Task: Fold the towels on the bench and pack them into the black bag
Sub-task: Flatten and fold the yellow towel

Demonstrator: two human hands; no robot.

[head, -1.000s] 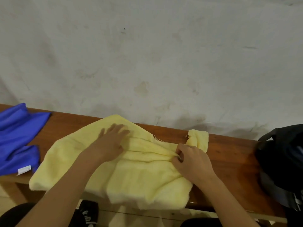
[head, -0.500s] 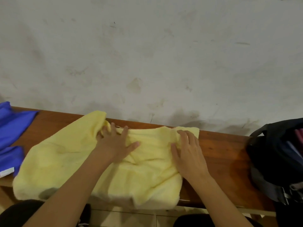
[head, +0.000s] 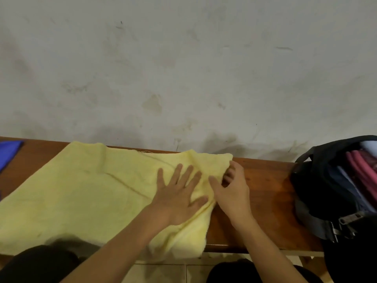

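A pale yellow towel (head: 87,193) lies spread over the wooden bench (head: 263,193), its near edge hanging off the front. My left hand (head: 179,195) presses flat on the towel's right part, fingers straight and spread. My right hand (head: 230,190) sits at the towel's right edge with its fingers curled against the cloth near the far corner; whether it pinches the cloth is unclear. The open black bag (head: 334,188) stands on the bench's right end with pink and pale folded cloth inside.
A blue towel (head: 10,152) shows at the bench's far left edge. A stained white wall (head: 183,68) rises right behind the bench. My dark-clad knees (head: 40,264) are below the bench front, over a tiled floor.
The view has shifted right. My left hand slid right across the towel and now lies flat beside my right hand. The towel is spread flatter and wider to the left.
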